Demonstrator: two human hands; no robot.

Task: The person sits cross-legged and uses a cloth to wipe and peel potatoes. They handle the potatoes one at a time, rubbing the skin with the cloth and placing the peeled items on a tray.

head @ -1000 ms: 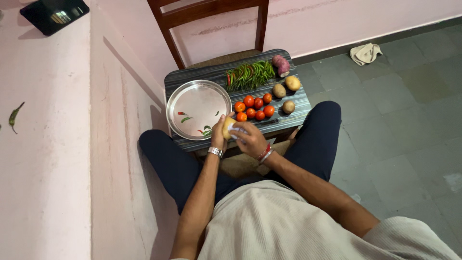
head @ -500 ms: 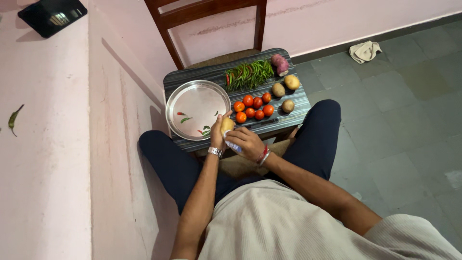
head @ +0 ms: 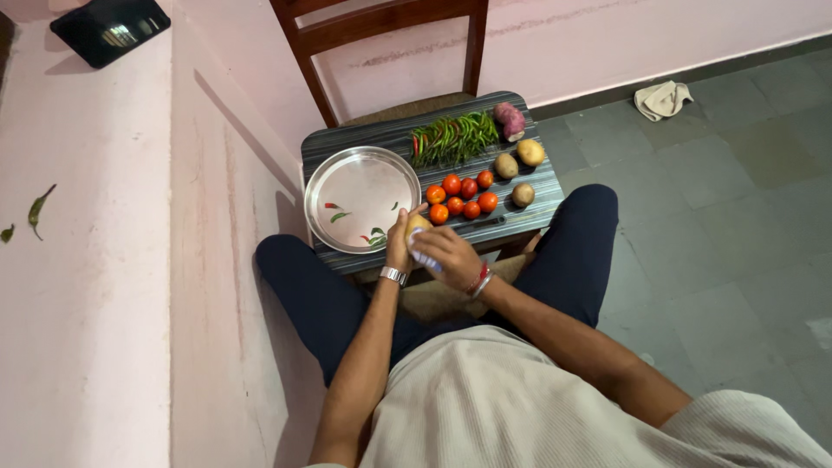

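Your left hand (head: 399, 245) is closed around a potato (head: 417, 224), holding it just off the near right rim of the steel plate (head: 360, 198), above the striped board. Your right hand (head: 447, 257) is wrapped around a small white tool (head: 421, 257), probably a peeler, pressed against the potato. Expect the potato to feel firm, fairly heavy for its size, and slick wherever skin is off, so cradle it by its ends, fingers behind it. The tomatoes (head: 464, 196) sit just right of the plate.
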